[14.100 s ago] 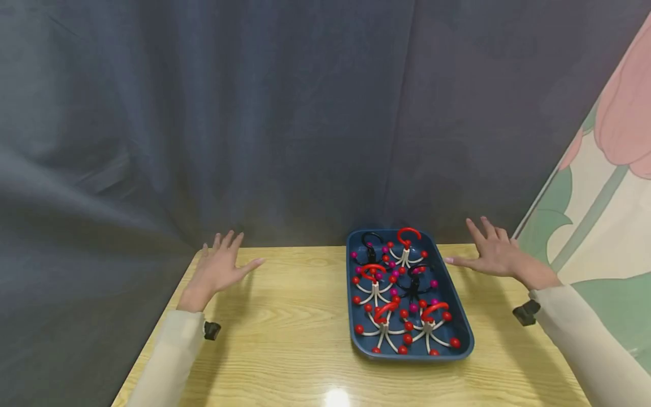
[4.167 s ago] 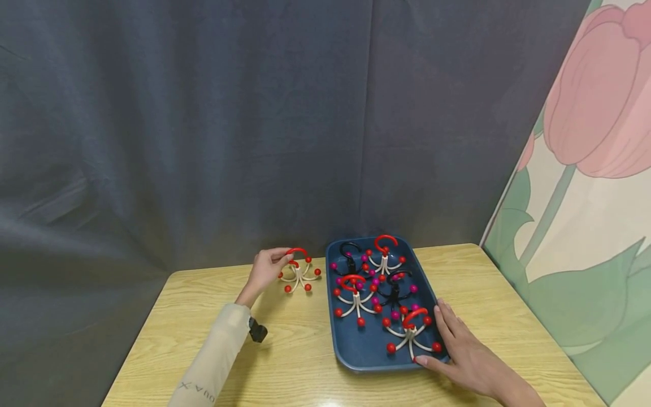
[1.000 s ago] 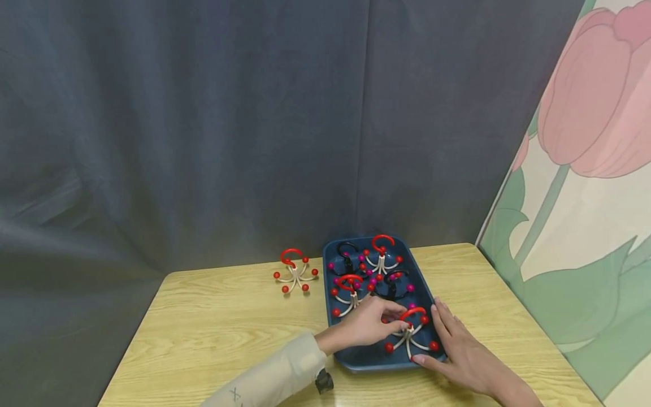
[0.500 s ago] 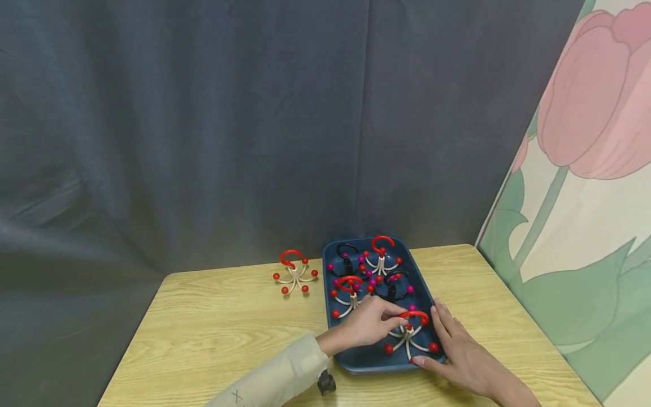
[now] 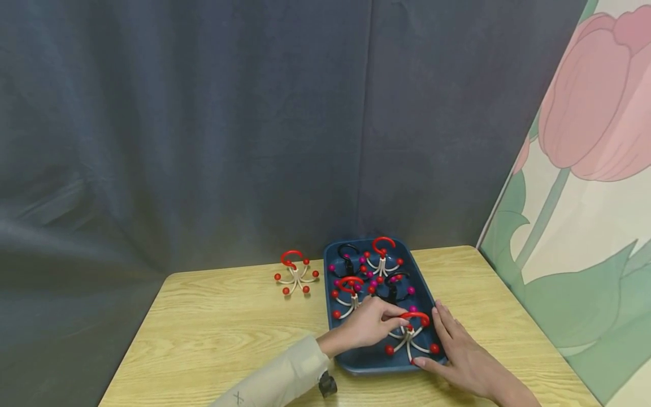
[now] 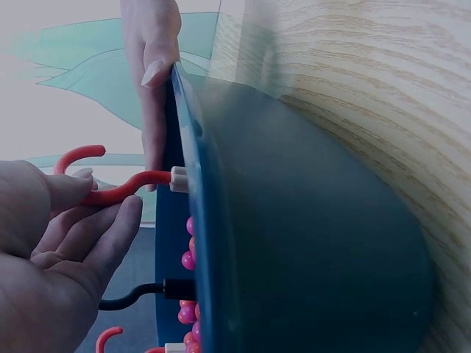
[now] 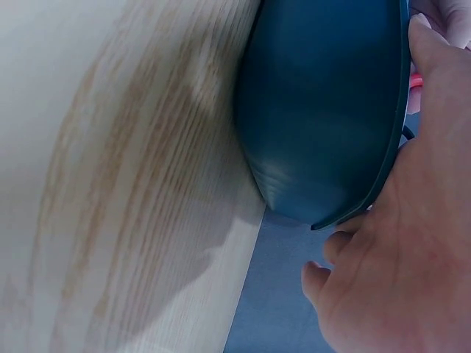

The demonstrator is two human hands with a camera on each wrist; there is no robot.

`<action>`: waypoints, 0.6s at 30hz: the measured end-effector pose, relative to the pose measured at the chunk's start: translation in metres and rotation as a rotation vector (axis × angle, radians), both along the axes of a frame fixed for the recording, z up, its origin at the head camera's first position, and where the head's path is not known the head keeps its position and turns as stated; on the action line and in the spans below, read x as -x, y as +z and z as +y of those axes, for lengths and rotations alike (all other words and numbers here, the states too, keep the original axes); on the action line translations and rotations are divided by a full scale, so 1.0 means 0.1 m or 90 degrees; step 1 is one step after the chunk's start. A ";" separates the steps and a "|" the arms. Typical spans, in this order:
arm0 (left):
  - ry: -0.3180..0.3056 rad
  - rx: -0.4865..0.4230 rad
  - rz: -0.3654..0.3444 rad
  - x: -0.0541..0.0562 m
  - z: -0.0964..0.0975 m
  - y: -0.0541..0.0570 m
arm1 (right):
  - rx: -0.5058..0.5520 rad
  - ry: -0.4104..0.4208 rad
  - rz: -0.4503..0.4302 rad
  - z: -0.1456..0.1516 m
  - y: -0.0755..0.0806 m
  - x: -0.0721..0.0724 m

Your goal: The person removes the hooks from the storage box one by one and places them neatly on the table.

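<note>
My left hand pinches the red hook of a small hook hanger between thumb and fingertips. This hanger has white curved legs with red ball tips and stands in the front right part of the blue tray. The left wrist view shows the same red hook rising from its white stem. My right hand rests on the tray's right side, fingers extended along the rim and thumb at the front corner. Left of the tray, another red-and-white hanger stands upright on the table.
Behind, the tray also holds a red-hooked white hanger, another partly behind my left hand, and two black hangers with pink balls, one at the back left. A dark curtain hangs behind the wooden table.
Earlier, both hands were apart and all hangers stood in the tray. One hanger was then placed left of it. My left hand has since moved to the front right hanger; its hook has shifted slightly.
</note>
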State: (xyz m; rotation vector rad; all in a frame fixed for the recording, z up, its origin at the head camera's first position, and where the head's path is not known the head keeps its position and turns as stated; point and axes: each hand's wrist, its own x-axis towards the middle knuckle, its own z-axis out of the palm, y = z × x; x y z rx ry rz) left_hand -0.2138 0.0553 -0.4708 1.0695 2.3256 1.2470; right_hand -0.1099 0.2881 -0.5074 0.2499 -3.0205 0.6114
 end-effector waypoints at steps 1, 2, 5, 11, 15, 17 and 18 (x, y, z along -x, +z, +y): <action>0.000 0.000 0.000 0.00 0.00 0.00 | 0.000 0.001 0.000 0.00 0.00 0.00; -0.002 -0.001 -0.003 0.00 0.00 0.01 | 0.002 -0.002 -0.003 0.00 0.00 0.01; -0.004 -0.002 -0.005 0.00 -0.01 0.01 | 0.000 -0.002 -0.005 0.00 -0.01 0.01; -0.005 -0.013 -0.007 0.01 -0.04 0.01 | -0.001 -0.002 -0.010 0.00 -0.02 0.00; 0.003 -0.018 0.013 0.03 -0.05 0.04 | -0.001 0.003 -0.002 0.00 -0.01 0.01; 0.007 -0.018 0.013 0.04 -0.06 0.06 | -0.002 0.001 -0.004 0.01 -0.01 0.02; 0.007 -0.020 0.011 0.05 -0.07 0.07 | -0.002 0.000 -0.005 0.01 -0.01 0.02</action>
